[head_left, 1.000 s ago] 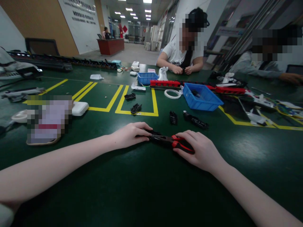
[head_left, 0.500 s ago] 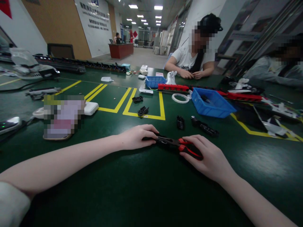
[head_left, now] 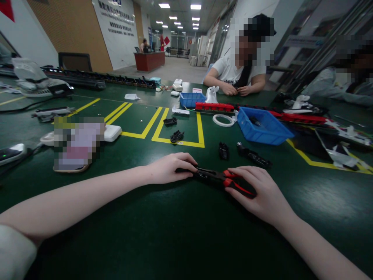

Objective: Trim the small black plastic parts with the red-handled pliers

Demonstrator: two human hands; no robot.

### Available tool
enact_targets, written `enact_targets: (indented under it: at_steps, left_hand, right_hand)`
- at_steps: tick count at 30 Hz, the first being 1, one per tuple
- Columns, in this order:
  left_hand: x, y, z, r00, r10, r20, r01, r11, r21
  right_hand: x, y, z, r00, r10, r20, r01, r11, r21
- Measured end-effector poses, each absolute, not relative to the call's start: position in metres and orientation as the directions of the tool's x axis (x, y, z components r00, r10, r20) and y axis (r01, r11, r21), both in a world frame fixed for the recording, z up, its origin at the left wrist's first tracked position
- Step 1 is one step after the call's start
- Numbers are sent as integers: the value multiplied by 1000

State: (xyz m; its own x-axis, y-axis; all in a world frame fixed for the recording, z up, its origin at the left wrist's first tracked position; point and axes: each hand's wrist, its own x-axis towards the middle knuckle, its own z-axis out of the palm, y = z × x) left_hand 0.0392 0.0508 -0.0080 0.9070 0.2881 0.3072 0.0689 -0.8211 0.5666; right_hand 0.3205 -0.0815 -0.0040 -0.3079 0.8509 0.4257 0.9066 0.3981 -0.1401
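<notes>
My right hand (head_left: 258, 190) is closed around the red-and-black handles of a pair of long-nose pliers (head_left: 217, 175). The jaws point left and reach to the fingertips of my left hand (head_left: 177, 168). Pinched in the left fingers is a small black part (head_left: 201, 176), mostly hidden by the fingers and the jaws. Whether the jaws grip it, I cannot tell. Beyond my hands lie a short black part (head_left: 223, 151) and a longer black part (head_left: 253, 155) on the green table (head_left: 163, 225).
Two more black pieces (head_left: 176, 136) lie within yellow tape (head_left: 201, 130). A blue bin (head_left: 264, 128), a smaller blue bin (head_left: 192, 100) and a white tape ring (head_left: 223, 120) stand farther back. A phone (head_left: 83, 146) is at left. Across the table sits a person (head_left: 241, 74).
My right hand and the pliers have shifted slightly to the right. My left hand has barely moved and still pinches the black part.
</notes>
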Motion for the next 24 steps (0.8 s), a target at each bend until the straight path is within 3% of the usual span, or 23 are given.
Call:
enact_targets:
  at_steps: [24]
  left_hand:
    - [40,52,-10,883,326,338,58,-790,611]
  right_hand:
    - [323,-81,2,-402,821,405,892,451,-30]
